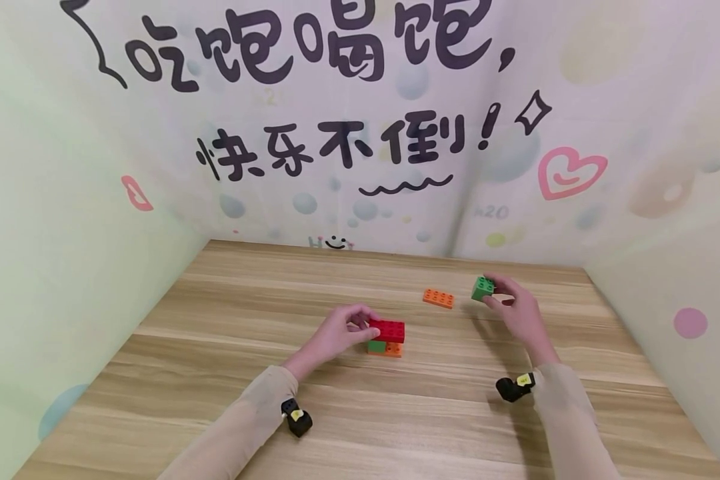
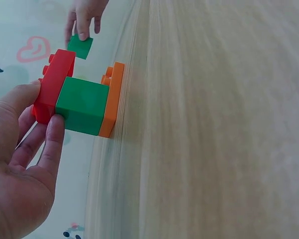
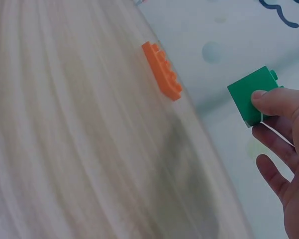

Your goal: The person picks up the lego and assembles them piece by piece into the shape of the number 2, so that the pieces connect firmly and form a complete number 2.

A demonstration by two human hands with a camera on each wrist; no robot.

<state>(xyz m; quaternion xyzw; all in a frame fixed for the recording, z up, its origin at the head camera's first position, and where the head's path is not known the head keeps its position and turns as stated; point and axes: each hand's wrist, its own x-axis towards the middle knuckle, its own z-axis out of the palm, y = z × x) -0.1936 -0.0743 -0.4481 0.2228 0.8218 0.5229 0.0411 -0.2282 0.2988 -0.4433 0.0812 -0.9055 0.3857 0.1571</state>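
My left hand (image 1: 345,328) pinches a red toy brick (image 1: 391,331) between thumb and fingers. The red brick sits on one end of a stack, above a green brick (image 2: 83,105) that stands on a thin orange brick (image 2: 113,99). The red one overhangs the bare studs of the orange one. Up off the table at the right, my right hand (image 1: 521,312) holds another green brick (image 3: 252,94) between thumb and fingers, studs showing. Between the hands, towards the back, a second thin orange brick (image 1: 439,298) lies flat, studs up, untouched.
The wooden table (image 1: 216,320) meets a printed cloth backdrop (image 1: 336,200) at its back edge. Side walls of similar cloth (image 1: 666,280) rise at left and right. A small black camera is strapped to each wrist.
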